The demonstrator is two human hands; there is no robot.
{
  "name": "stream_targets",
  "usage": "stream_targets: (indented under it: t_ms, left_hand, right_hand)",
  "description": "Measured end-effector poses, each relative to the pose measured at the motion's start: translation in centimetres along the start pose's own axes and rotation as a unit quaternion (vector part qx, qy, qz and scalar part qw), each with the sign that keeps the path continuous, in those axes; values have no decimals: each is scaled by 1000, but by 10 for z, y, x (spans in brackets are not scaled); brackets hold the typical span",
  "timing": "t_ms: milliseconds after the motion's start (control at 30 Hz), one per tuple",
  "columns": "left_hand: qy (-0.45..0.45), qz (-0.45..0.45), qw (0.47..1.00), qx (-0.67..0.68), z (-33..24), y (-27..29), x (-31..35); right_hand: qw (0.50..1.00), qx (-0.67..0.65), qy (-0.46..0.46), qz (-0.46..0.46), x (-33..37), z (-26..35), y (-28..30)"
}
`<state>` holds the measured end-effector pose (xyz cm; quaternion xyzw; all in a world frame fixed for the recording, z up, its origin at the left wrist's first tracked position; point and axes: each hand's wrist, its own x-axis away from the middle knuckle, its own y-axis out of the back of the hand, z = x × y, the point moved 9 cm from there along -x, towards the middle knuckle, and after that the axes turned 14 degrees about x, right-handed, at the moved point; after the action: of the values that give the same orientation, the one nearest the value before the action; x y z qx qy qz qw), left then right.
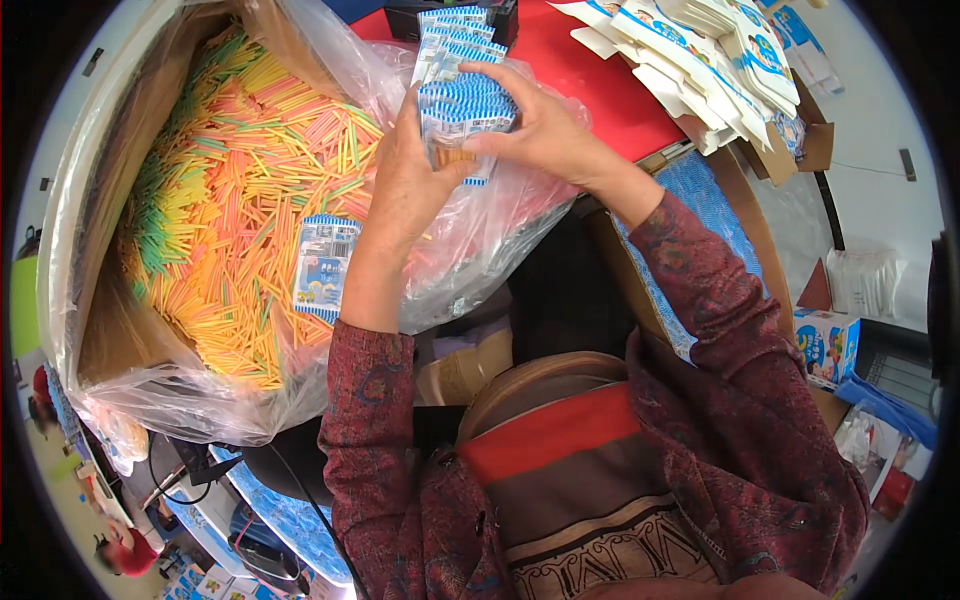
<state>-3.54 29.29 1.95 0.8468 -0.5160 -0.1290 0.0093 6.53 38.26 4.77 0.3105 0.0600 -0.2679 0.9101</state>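
Observation:
Between my two hands is a stack of small blue-and-white striped packets [466,100], fanned out over the red table's near edge. My left hand [408,175] closes round its left side, thumb toward the bottom. My right hand [545,130] grips the right side, with fingers over the top and thumb across the front. To the left, a large box lined with clear plastic [480,235] holds a heap of thin pink, yellow, orange and green sticks [270,190]. One loose packet [325,262] lies on the sticks beside my left forearm.
White printed cartons [700,60], folded flat, are piled at the far right of the red tabletop [570,65]. A black tray [400,22] stands behind the packets. Right of my lap, an open cardboard box holds blue patterned material [700,195]. A small printed carton [828,345] stands farther right.

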Motion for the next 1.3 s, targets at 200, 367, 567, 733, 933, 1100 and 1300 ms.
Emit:
stream_targets:
  t_ms: [200,367,567,733,933,1100,1300]
  left_hand:
    - [-52,-33,992,-106,-29,1,7]
    - [-6,-9,993,-119,-26,-6,10]
    - [-52,40,998,7,-83,-8,11]
    - [-116,112,987,-12,-121,-76,30]
    - [-188,140,972,-29,-126,-181,56]
    - [-79,233,966,85,-109,-219,64]
    - [-13,210,967,141,-77,-189,53]
  right_hand:
    - [995,79,13,-55,9,31,5]
    - [992,106,9,-63,7,21,0]
    - [999,15,39,6,20,79,60]
    - [1000,-4,-11,14,69,76,111]
    - [979,147,-138,5,165,37,144]
    - [919,180,-320,-144,274,12,202]
    - [800,70,-558,-211,496,-82,206]
